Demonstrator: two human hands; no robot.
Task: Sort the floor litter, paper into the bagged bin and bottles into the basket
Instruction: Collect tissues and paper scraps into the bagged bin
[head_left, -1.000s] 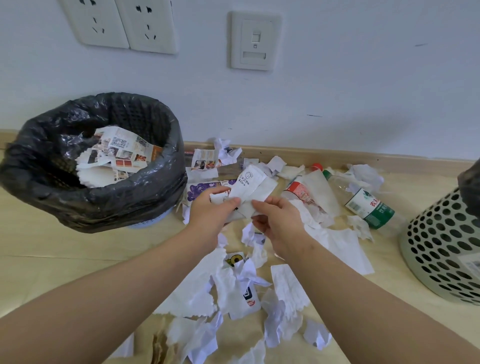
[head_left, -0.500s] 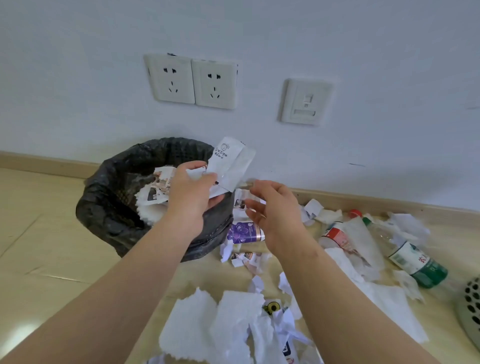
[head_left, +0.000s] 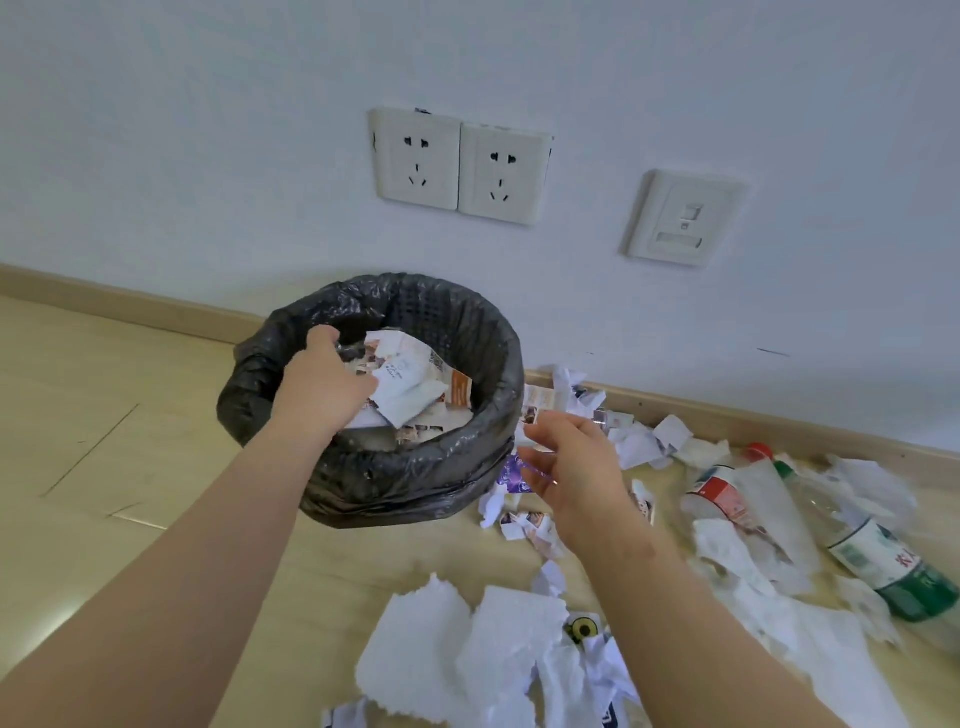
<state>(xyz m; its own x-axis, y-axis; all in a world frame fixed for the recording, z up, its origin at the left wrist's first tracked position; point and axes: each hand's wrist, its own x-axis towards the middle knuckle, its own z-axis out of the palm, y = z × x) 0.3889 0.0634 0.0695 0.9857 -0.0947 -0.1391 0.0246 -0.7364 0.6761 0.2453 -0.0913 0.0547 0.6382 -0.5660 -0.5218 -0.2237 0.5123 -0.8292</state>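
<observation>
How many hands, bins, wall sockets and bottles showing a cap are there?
Hands: 2 (left hand, right hand)
Bagged bin: 1
Wall sockets: 2 (left socket, right socket)
Capped bottles: 2 (red-capped bottle, green-capped bottle)
Total: 7

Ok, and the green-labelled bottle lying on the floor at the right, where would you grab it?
Probably grip the bottle round its clear middle, between the green cap and the label, coming from above with the right hand. It lies on its side, cap toward the wall, and that stretch looks bare, while torn paper crowds its lower end.
</observation>
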